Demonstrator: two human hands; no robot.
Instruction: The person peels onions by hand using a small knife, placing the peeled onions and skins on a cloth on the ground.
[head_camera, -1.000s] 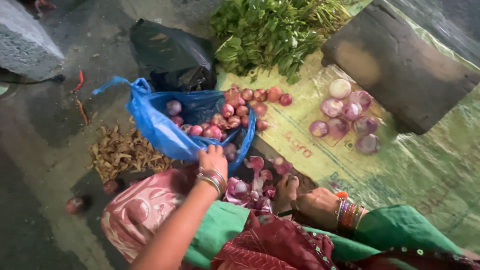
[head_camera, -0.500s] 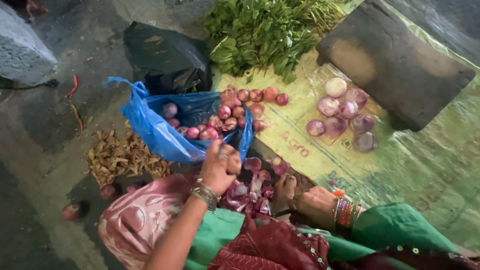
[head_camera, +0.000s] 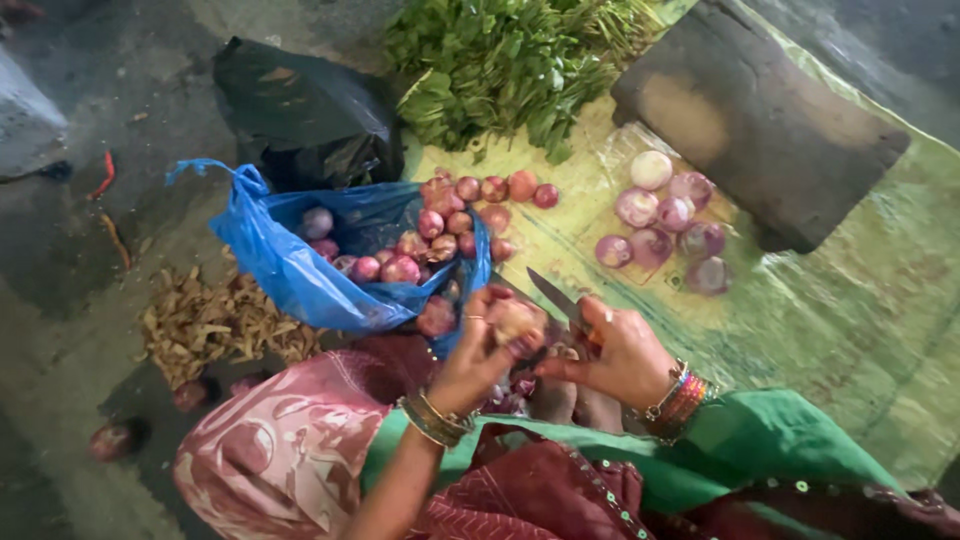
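Your left hand (head_camera: 490, 335) has its grip clamped around a small onion (head_camera: 515, 320), held just above your lap, and your right hand (head_camera: 620, 350) is closed on the handle of a knife (head_camera: 555, 296) whose blade points up and away toward the blue bag. The blade sits just beside the onion; whether it is already cutting in cannot be told.

Judging by how things lie, you are well short of the end. Seven peeled onions (head_camera: 665, 225) rest in a loose group on the green sheet (head_camera: 860, 300), near the dark wooden board (head_camera: 760, 120). Many more unpeeled onions (head_camera: 420, 245) fill the open blue plastic bag (head_camera: 290, 270) and spill onto the sheet by its mouth, with a few more between your knees. A heap of dry brown scraps (head_camera: 215, 320) lies on the ground left of the bag. The leafy greens (head_camera: 500, 65) behind look untouched.
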